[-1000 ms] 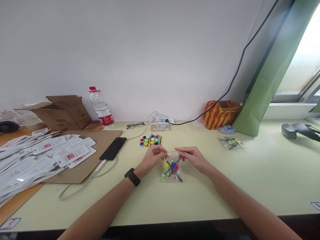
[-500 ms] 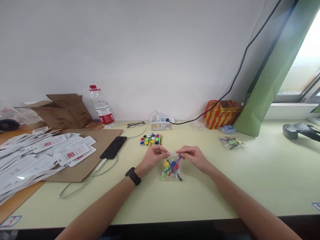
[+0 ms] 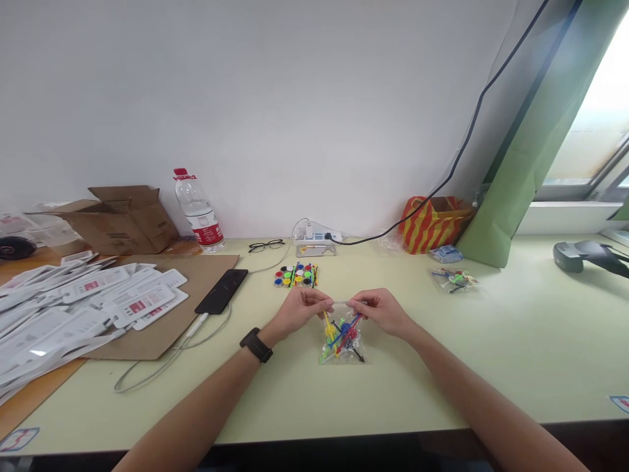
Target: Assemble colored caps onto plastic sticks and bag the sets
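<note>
A clear plastic bag (image 3: 343, 337) hangs between my two hands, with yellow, blue, red, green and black plastic pieces inside, some of them long and arrow-tipped. My left hand (image 3: 305, 309) pinches its top left corner between thumb and fingers; a black watch is on that wrist. At the top right corner, my right hand (image 3: 378, 308) grips the bag the same way. Just beyond my hands lies a group of coloured round pieces and sticks (image 3: 296, 275). Farther right on the table rests another clear bag of coloured pieces (image 3: 457, 280).
To the left are a black phone (image 3: 222, 292) on a cable, white cards (image 3: 142, 298) on cardboard, an open carton (image 3: 122, 223) and a bottle (image 3: 200, 216). Glasses (image 3: 266, 246) and a power strip (image 3: 319, 237) lie by the wall. A striped bag (image 3: 427, 226) stands back right.
The bag has shifted slightly right and toward me, and now hangs flatter with its top edge stretched between my hands. Both hands keep their pinch on it.
</note>
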`<act>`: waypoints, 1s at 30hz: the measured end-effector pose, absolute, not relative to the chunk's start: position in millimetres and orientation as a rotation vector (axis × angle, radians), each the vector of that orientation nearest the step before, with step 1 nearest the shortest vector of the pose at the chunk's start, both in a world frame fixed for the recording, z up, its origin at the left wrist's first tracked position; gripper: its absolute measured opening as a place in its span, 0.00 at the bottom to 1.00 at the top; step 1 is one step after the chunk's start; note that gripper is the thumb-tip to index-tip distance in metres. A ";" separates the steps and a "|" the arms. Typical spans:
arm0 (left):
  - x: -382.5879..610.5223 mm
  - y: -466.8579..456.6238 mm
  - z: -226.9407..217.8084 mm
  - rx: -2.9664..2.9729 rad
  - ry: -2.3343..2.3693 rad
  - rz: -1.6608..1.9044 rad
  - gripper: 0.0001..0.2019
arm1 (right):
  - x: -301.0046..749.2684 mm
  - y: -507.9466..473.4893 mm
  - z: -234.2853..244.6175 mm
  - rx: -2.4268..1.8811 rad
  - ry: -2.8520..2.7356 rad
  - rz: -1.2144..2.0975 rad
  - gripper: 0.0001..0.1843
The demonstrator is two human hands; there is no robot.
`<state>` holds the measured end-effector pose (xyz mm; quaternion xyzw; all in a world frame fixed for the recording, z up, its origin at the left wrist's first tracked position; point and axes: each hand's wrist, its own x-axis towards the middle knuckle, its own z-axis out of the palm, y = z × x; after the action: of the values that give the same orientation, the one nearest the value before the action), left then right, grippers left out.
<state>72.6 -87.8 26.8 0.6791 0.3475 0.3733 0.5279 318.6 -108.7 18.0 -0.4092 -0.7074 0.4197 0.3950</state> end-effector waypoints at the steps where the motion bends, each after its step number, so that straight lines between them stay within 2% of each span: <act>1: 71.3 -87.5 28.8 1.626 0.834 0.864 0.18 | 319.2 -108.6 18.2 -1.038 -1.794 1.079 0.24; 13: 78.9 -95.6 25.2 1.688 0.801 0.832 0.16 | 312.2 -110.9 15.6 -1.011 -1.793 1.176 0.26; 18: 74.2 -91.8 28.2 1.729 0.822 0.874 0.15 | 319.9 -110.1 19.8 -1.033 -1.847 1.121 0.27; 23: 77.0 -95.8 24.7 1.683 0.794 0.876 0.15 | 312.5 -113.5 20.8 -0.956 -1.841 1.070 0.20; 30: 79.8 -95.3 21.2 1.665 0.759 0.830 0.15 | 312.5 -111.9 21.6 -0.956 -1.901 1.082 0.21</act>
<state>79.8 -95.3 21.2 0.6995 0.3188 0.3485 0.5363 312.5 -111.9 21.6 -0.3724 -0.7402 0.4215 0.3684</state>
